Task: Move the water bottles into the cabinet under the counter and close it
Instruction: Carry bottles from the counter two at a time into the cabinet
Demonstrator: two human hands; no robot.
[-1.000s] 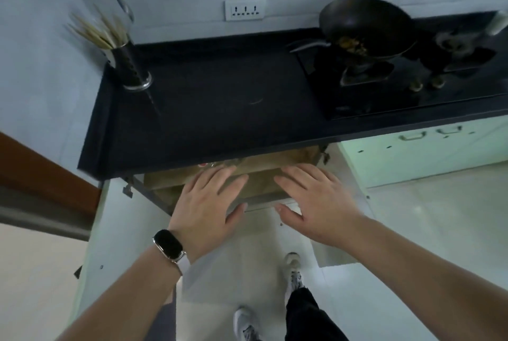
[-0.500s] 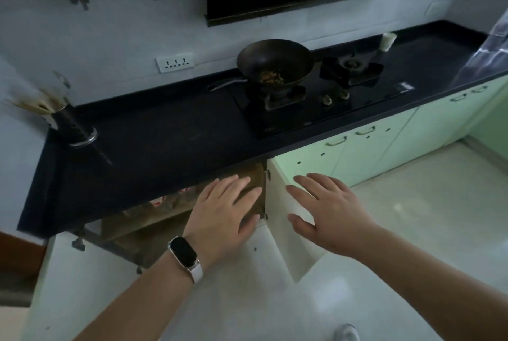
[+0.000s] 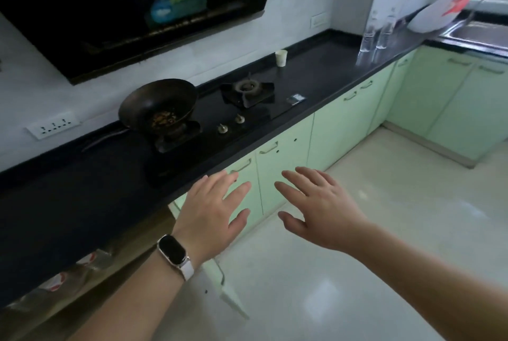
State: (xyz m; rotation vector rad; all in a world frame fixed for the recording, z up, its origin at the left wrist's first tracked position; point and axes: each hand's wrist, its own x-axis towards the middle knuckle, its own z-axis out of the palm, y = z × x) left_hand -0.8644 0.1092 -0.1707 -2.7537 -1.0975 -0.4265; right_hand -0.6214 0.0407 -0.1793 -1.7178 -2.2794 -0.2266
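Note:
Two clear water bottles (image 3: pixel 378 31) stand on the black counter (image 3: pixel 324 71) at the far right, near the corner. My left hand (image 3: pixel 211 211), with a watch on its wrist, and my right hand (image 3: pixel 316 206) float side by side with spread fingers in front of the green cabinet doors, holding nothing. Under the counter at the lower left the cabinet (image 3: pixel 90 283) stands open; bottles with red labels (image 3: pixel 82 263) lie inside it. Its pale green door (image 3: pixel 228 288) swings out below my left wrist.
A dark wok (image 3: pixel 158 107) with food sits on the gas hob (image 3: pixel 220 115). A white cup (image 3: pixel 281 57) stands behind the hob. A range hood (image 3: pixel 132 5) hangs above. A sink (image 3: pixel 475 30) and a white bag (image 3: pixel 439 16) are at the far right. Pale tiled floor (image 3: pixel 384 230) spreads right.
The view has swung right, from the open cabinet toward the far end of the counter. Both hands stay open and have moved away from the cabinet opening.

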